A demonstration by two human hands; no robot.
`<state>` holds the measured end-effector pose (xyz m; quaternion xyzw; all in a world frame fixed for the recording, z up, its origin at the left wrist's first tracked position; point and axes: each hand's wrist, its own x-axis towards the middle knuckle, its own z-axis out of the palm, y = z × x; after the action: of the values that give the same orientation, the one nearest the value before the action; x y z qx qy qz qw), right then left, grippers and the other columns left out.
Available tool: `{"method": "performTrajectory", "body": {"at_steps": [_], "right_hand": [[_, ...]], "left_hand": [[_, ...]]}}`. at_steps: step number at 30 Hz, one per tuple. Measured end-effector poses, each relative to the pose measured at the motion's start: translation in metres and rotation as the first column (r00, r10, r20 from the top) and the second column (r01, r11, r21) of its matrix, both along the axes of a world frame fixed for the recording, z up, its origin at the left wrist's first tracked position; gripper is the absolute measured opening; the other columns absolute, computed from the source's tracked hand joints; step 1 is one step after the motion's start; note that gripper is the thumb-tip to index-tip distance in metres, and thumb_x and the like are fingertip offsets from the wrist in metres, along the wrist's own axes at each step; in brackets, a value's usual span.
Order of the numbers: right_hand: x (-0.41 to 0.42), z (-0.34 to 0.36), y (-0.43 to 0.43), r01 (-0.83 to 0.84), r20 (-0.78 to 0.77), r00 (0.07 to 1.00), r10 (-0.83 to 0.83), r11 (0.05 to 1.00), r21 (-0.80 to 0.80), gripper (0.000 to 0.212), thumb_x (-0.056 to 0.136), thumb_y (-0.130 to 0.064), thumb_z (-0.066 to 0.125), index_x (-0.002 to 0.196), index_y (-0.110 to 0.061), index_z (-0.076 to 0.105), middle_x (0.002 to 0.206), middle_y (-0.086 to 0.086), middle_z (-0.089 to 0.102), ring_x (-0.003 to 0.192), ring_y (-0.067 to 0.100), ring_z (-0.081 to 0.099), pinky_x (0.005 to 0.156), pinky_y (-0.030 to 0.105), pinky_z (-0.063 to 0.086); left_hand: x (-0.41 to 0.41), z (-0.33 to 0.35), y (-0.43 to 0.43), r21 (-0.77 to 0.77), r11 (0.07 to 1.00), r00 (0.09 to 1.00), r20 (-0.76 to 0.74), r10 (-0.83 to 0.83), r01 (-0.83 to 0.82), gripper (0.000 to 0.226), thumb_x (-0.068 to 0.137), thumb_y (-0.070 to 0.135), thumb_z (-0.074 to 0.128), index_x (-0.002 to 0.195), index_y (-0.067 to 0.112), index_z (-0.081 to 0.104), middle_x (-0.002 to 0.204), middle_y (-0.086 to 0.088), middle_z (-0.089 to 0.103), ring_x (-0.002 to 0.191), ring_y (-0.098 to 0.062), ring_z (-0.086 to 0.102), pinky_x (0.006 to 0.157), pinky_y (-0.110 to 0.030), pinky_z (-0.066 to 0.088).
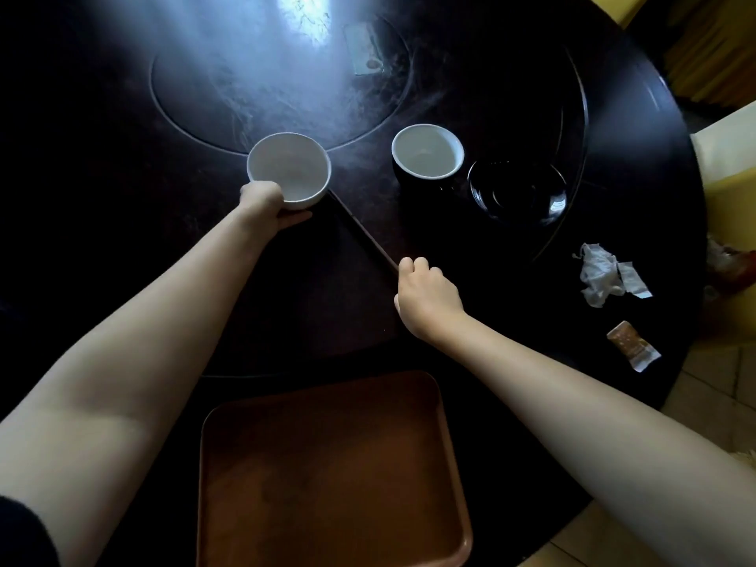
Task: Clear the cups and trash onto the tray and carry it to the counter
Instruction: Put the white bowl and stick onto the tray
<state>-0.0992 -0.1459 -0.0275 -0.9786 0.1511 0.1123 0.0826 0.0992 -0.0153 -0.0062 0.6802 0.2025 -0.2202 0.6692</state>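
The left hand (pixel 262 198) grips the white bowl (pixel 289 169) on the dark bench (pixel 491 96). The right hand (pixel 423 294) is closed on the chopsticks (pixel 360 233). The brown tray (pixel 331 476) lies near the person, bare.

Both forearms are bare, with a dark sleeve (pixel 20 534) edge on the left upper arm.

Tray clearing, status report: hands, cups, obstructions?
Left hand gripping white bowl. Right hand closed on chopsticks. Tray bare; cup, crumpled tissue, wrapper on table. Nothing blocking.
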Motion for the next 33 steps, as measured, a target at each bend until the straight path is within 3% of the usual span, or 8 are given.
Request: {"method": "performTrajectory", "body": {"at_steps": [5,9,15,18,21,24,28,33], "right_hand": [[-0.013,0.006,0.006,0.058,-0.002,0.998,-0.059,0.99,0.125,0.025,0.088,-0.001,0.044,0.111,-0.003,0.036,0.113,0.019,0.046,0.08,0.037,0.059,0.045,0.031,0.029],[-0.024,0.009,0.005,0.099,-0.006,0.995,-0.1,0.974,0.205,0.027,0.09,-0.005,0.037,0.116,-0.004,0.035,0.108,0.02,0.054,0.078,0.036,0.057,0.054,0.034,0.033],[-0.044,0.008,0.006,0.18,0.085,0.971,-0.225,0.914,0.364,0.03,0.098,-0.031,0.032,0.111,-0.012,0.052,0.097,0.014,0.067,0.089,0.036,0.062,0.067,0.036,0.043],[-0.059,0.006,0.009,0.197,0.139,0.95,-0.279,0.882,0.427,0.029,0.097,-0.031,0.039,0.114,-0.018,0.059,0.104,0.009,0.07,0.097,0.03,0.063,0.079,0.036,0.048],[-0.08,0.002,0.017,0.102,0.282,0.909,-0.307,0.82,0.564,0.028,0.093,-0.024,0.052,0.116,-0.013,0.063,0.112,0.008,0.069,0.105,0.021,0.063,0.092,0.03,0.047],[-0.103,-0.008,0.027,0.018,0.336,0.889,-0.311,0.758,0.653,0.025,0.089,-0.019,0.06,0.112,-0.013,0.066,0.096,0.003,0.071,0.089,0.012,0.065,0.08,0.016,0.046],[-0.123,-0.024,0.04,-0.013,0.299,0.913,-0.279,0.71,0.704,0.025,0.086,-0.02,0.063,0.111,-0.016,0.067,0.082,-0.002,0.067,0.076,0.008,0.062,0.067,0.01,0.044],[-0.137,-0.038,0.051,-0.069,0.279,0.946,-0.163,0.741,0.668,0.026,0.084,-0.018,0.066,0.11,-0.014,0.068,0.083,0.002,0.066,0.076,0.012,0.062,0.07,0.017,0.046]], "left_hand": [[-0.019,-0.002,0.008,0.028,1.0,1.0,-0.025,-0.014,0.015,0.052,0.084,-0.007,0.026,0.134,0.005,0.034,0.136,-0.018,0.043,0.105,-0.031,0.059,0.054,-0.039,0.056],[-0.04,-0.002,0.022,-0.003,0.999,0.999,0.006,-0.048,0.048,0.052,0.08,-0.007,0.026,0.13,-0.001,0.039,0.12,-0.022,0.052,0.078,-0.026,0.062,0.055,-0.032,0.058],[-0.085,-0.001,0.05,-0.031,0.998,0.998,0.034,-0.058,0.059,0.034,0.08,0.001,0.028,0.108,0.009,0.045,0.083,-0.015,0.057,0.067,-0.028,0.06,0.041,-0.02,0.05],[-0.112,-0.006,0.07,0.001,1.0,0.999,0.038,0.002,-0.002,0.024,0.088,0.013,0.032,0.109,0.011,0.045,0.081,-0.011,0.056,0.06,-0.023,0.057,0.037,-0.016,0.046],[-0.143,-0.01,0.1,0.051,0.998,0.997,0.072,0.033,-0.037,0.024,0.093,0.031,0.031,0.101,0.017,0.049,0.075,-0.006,0.058,0.052,-0.017,0.055,0.039,-0.015,0.045],[-0.173,-0.015,0.131,0.048,0.997,0.995,0.084,0.054,-0.058,0.028,0.095,0.04,0.03,0.09,0.026,0.053,0.08,-0.004,0.06,0.058,-0.016,0.056,0.052,-0.025,0.047],[-0.208,-0.018,0.167,-0.001,0.994,0.992,0.059,0.108,-0.108,0.034,0.096,0.04,0.035,0.116,0.015,0.047,0.096,-0.007,0.06,0.077,-0.022,0.059,0.061,-0.032,0.05],[-0.245,-0.016,0.19,0.02,0.991,0.986,0.097,0.132,-0.135,0.025,0.098,0.033,0.032,0.11,0.017,0.047,0.089,-0.001,0.06,0.074,-0.016,0.059,0.049,-0.021,0.053]]}}
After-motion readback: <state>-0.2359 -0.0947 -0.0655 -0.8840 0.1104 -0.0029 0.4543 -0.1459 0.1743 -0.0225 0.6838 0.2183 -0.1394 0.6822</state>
